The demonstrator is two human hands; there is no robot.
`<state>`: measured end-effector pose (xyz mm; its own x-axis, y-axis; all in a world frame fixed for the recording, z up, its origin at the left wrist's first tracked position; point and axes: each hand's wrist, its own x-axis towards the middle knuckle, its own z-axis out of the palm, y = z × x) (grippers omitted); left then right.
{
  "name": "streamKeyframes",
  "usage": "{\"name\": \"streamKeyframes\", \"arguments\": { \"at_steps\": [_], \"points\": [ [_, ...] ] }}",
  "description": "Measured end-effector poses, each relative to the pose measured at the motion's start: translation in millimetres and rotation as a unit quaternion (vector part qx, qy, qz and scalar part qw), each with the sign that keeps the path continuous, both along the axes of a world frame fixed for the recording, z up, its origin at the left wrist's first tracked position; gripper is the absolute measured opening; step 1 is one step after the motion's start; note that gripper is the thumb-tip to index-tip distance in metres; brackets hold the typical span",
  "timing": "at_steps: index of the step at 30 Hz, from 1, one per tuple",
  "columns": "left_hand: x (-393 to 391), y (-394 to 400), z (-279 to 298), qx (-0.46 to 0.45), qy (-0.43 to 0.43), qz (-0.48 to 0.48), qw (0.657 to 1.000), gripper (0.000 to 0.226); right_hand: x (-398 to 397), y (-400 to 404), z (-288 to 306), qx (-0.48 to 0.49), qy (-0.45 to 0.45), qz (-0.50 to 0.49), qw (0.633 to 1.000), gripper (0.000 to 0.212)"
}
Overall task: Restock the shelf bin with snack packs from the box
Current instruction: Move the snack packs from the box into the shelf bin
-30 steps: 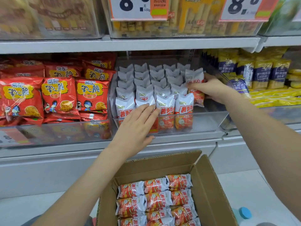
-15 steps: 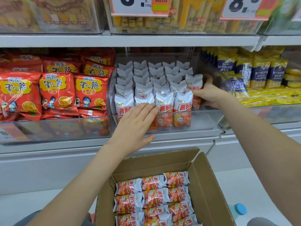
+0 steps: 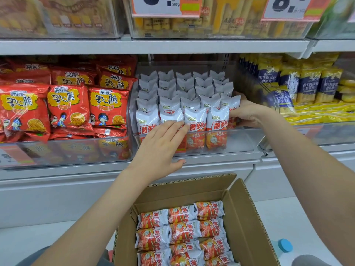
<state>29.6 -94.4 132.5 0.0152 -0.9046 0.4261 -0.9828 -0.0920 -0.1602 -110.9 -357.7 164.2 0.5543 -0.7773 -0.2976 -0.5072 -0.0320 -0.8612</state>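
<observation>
Clear plastic forms the shelf bin (image 3: 240, 139) at the middle of the view, and white-and-orange foil snack packs (image 3: 194, 89) stand upright in it in rows, filling all but the bin's right front corner. At about 3 o'clock of those rows, the right hand (image 3: 247, 114) curls round the rightmost pack (image 3: 231, 104) of the second row, thumb on its front face. The left hand (image 3: 161, 148) lies flat with straight fingers against the front row, its fingertips (image 3: 178, 124) touching two packs there and its thumb near the bin's front wall; it holds nothing. Toward 6 o'clock sits an open brown cardboard box (image 3: 244, 217) with more of the same packs lying flat in rows inside. Red crinkled snack bags (image 3: 67, 106) fill the neighbouring bin at 9 o'clock, and yellow-and-blue packets (image 3: 307, 83) stand at 3 o'clock.
</observation>
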Motion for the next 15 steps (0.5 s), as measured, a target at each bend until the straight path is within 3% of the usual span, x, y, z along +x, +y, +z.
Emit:
{"name": "streamKeyframes", "arguments": {
  "at_steps": [3, 6, 9, 15],
  "points": [
    [0, 0, 0, 0.0, -0.004, 0.0, 1.0, 0.087, -3, -10, -5, -0.027, 0.049, 0.001, 0.998, 0.113],
    [0, 0, 0, -0.004, -0.007, 0.0, 1.0, 0.087, -8, 1, 5, -0.084, 0.098, 0.043, 0.991, 0.106],
    [0, 0, 0, -0.003, -0.005, 0.0, 1.0, 0.087, -13, 1, 7, -0.091, 0.076, 0.036, 0.992, 0.097],
    [-1, 0, 1, 0.016, 0.008, 0.005, 1.0, 0.089, -12, 3, 10, -0.103, 0.085, 0.069, 0.989, 0.102]
  ]
}}
